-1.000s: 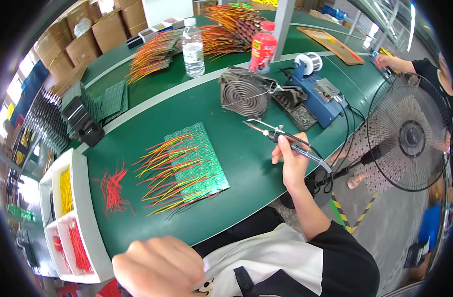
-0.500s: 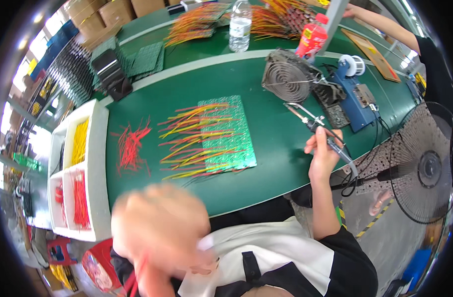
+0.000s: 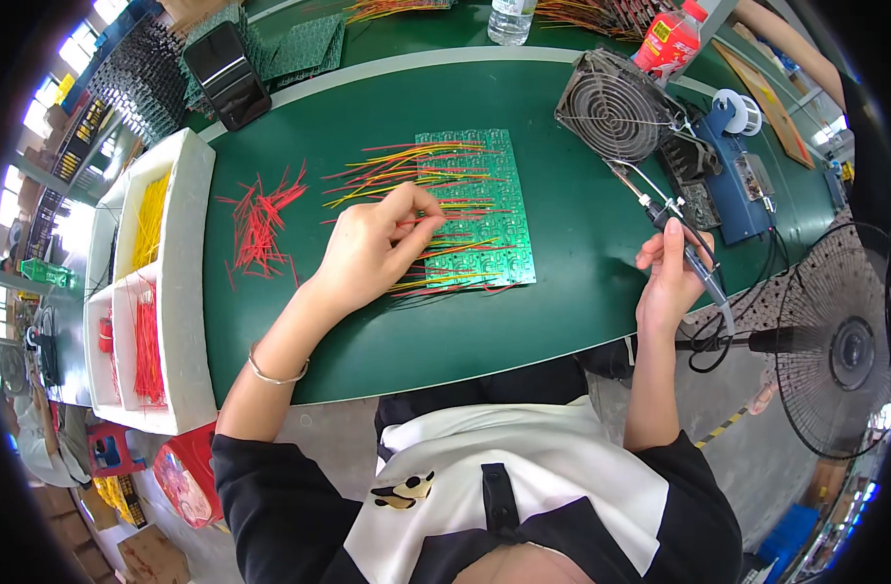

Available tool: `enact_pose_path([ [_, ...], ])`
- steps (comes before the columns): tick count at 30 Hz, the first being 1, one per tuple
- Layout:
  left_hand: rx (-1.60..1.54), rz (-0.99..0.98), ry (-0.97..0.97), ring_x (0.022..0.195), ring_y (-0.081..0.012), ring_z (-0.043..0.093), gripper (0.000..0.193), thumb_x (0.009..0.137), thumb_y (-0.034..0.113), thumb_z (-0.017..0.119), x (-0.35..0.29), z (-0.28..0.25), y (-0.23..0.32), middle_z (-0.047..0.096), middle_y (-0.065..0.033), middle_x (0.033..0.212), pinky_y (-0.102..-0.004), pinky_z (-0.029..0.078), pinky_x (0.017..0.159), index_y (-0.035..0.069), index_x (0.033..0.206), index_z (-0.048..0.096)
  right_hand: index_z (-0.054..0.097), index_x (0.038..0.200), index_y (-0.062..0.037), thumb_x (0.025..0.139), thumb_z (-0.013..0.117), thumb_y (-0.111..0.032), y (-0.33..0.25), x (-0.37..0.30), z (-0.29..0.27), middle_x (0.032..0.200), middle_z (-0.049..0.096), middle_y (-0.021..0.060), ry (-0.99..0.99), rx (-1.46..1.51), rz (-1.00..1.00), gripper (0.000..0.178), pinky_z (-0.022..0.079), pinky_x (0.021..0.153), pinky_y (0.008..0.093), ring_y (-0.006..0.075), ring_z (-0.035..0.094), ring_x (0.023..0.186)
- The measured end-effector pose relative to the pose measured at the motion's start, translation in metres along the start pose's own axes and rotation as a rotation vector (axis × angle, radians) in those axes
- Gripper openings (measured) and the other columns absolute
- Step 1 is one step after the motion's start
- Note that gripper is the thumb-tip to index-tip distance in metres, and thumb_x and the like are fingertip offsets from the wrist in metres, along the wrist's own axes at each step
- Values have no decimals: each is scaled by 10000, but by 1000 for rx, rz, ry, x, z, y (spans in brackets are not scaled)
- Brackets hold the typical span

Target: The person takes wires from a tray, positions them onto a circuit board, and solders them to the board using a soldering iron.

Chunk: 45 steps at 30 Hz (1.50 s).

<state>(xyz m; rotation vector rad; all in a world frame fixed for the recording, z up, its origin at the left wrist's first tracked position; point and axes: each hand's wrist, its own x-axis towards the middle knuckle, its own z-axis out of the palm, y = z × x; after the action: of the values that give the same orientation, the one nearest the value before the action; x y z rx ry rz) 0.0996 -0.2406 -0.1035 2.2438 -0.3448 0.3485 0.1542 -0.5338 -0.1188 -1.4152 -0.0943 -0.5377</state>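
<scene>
A green circuit board panel lies on the green table with rows of red and yellow wires reaching out past its left edge. My left hand is over the left part of the board, thumb and forefinger pinched on what looks like a red wire. Its other fingers are curled, and they cover several wires. To the right, my right hand is closed around a soldering iron with a thin metal feed tube. The iron's tip points up and left, apart from the board.
Loose red wires lie left of the board, beside a white foam box of sorted wires. A small fan, a blue soldering unit and a red bottle stand at the far right. A large floor fan is beyond the table edge.
My left hand has moved from close to my body, where it was blurred, forward onto the board's wires. My right hand still holds the soldering iron. The view has shifted.
</scene>
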Motion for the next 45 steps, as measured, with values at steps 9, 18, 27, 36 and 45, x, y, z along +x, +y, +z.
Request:
enact_pose_path([
  [9, 317, 230, -109, 557, -250, 555, 87, 840, 57, 548, 5, 4, 14, 565, -97, 678, -336, 403, 489, 13, 842, 473, 446, 839, -24, 856, 586, -128, 0, 1, 1, 589, 547, 91, -4, -25, -1, 175, 419, 431, 225, 125, 497, 431],
  [18, 144, 24, -120, 588, -209, 545, 79, 808, -9, 553, 3, 8, 18, 563, -110, 765, -301, 424, 509, -8, 833, 479, 443, 847, -20, 857, 586, -131, 2, 3, 1, 594, 553, 95, -1, -46, -28, 181, 426, 432, 227, 128, 501, 431],
  [27, 163, 154, 46, 605, -176, 547, 69, 762, -24, 611, 2, 16, 2, 549, -86, 779, -252, 451, 510, -6, 820, 579, 439, 837, -25, 862, 577, -114, 3, 4, -1, 575, 542, 87, -2, -36, -13, 166, 408, 422, 226, 118, 487, 421],
  [36, 77, 182, 75, 589, -202, 557, 96, 740, -15, 624, 0, 20, 0, 542, -74, 767, -296, 457, 498, 29, 811, 577, 440, 827, -29, 868, 569, -135, 0, 4, 2, 564, 533, 86, 14, -25, -24, 173, 410, 427, 233, 121, 481, 419],
  [45, 54, 183, 65, 523, -94, 475, 109, 720, -67, 624, -1, 20, -6, 565, -60, 775, -217, 334, 394, -1, 804, 602, 440, 836, -29, 870, 559, -132, -8, -13, 7, 567, 538, 103, -72, 112, 159, 161, 421, 422, 240, 142, 493, 426],
])
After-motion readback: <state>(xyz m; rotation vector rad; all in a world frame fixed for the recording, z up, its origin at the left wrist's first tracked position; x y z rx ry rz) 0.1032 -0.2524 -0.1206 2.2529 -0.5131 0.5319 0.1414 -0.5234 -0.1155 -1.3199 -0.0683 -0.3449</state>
